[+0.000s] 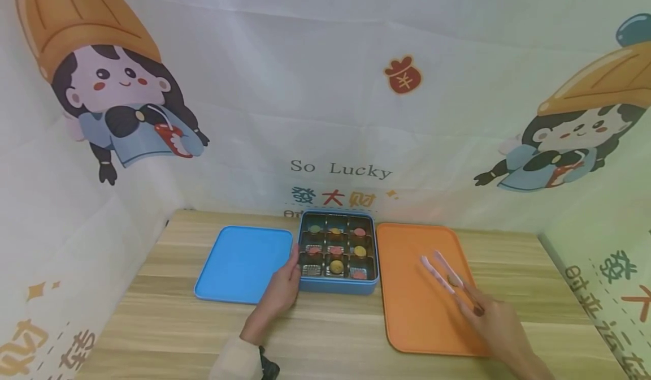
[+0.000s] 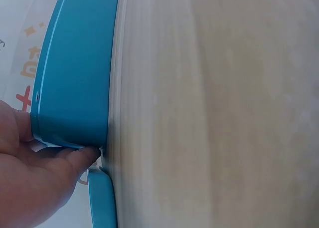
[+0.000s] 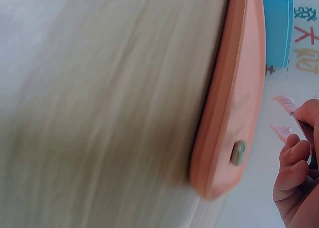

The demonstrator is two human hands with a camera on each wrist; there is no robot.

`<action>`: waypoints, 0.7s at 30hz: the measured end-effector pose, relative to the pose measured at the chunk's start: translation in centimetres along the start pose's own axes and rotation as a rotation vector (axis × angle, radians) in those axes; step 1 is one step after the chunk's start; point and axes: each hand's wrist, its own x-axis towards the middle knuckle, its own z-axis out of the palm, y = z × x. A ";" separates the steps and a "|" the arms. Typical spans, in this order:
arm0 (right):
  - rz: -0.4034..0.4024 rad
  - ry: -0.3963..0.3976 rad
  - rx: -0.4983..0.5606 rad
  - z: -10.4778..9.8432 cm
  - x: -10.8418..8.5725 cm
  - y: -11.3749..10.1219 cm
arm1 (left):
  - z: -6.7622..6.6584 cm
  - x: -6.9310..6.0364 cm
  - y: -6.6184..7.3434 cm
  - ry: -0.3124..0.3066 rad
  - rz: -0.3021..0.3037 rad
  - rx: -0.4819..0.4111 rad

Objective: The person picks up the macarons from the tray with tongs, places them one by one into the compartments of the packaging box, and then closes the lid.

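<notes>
A blue tin (image 1: 338, 286) with a dark divided insert stands at the table's middle, holding several small round pieces in green, red, pink and yellow. Its front-left compartment (image 1: 311, 270) shows only a ridged liner. My left hand (image 1: 280, 289) holds the tin's left side, thumb at the rim and fingers against the outer wall in the left wrist view. Over the orange tray (image 1: 412, 312), my right hand (image 1: 500, 323) grips pale-tipped tongs (image 1: 442, 272), their tips spread with nothing between. A small greenish piece (image 3: 239, 153) lies on the tray, mostly hidden by the tongs in the head view.
A blue lid (image 1: 244, 261) lies flat left of the tin, beneath my left forearm's reach. The orange tray sits close against the tin's right side. Behind the wooden table (image 1: 325, 335) hangs a printed white cloth (image 1: 325, 86), which also covers both sides.
</notes>
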 end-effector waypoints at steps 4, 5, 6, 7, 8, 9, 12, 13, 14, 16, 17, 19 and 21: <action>0.011 0.001 -0.012 -0.5 -0.6 0.7 | 0.0 0.0 0.0 0.003 -0.004 0.001; 0.025 -0.006 -0.018 -0.7 -0.7 0.9 | 0.0 0.0 0.0 0.003 -0.005 0.003; 0.039 -0.012 -0.025 -0.8 -0.8 1.0 | 0.0 0.0 0.0 0.003 -0.005 0.003; 0.055 -0.023 -0.030 -1.0 -0.9 1.1 | 0.0 0.0 0.0 0.003 -0.004 0.006; 0.074 -0.035 -0.033 -1.1 -1.0 1.2 | 0.0 0.0 0.0 0.003 -0.004 0.008; 0.088 -0.047 -0.037 -1.2 -1.1 1.3 | 0.0 0.0 0.0 0.002 -0.006 0.008; 0.136 -0.088 -0.050 -1.4 -1.3 1.5 | 0.0 0.0 0.1 0.003 -0.007 0.008; 0.146 -0.099 -0.049 -1.5 -1.4 1.6 | -0.1 0.0 0.1 0.003 -0.008 0.008; 0.158 -0.109 -0.051 -1.5 -1.4 1.7 | -0.1 0.0 0.1 0.003 -0.007 0.006; 0.182 -0.131 -0.051 -1.6 -1.6 1.7 | -0.1 0.0 0.1 0.004 -0.001 0.002; 0.190 -0.141 -0.050 -1.7 -1.7 1.8 | -0.1 0.0 0.1 0.004 0.000 0.000; 0.218 -0.167 -0.049 -1.8 -1.8 1.8 | -0.1 0.0 0.1 0.002 0.004 -0.003; 0.252 -0.201 -0.052 -2.0 -1.9 1.8 | -0.1 0.0 0.0 0.000 0.008 -0.004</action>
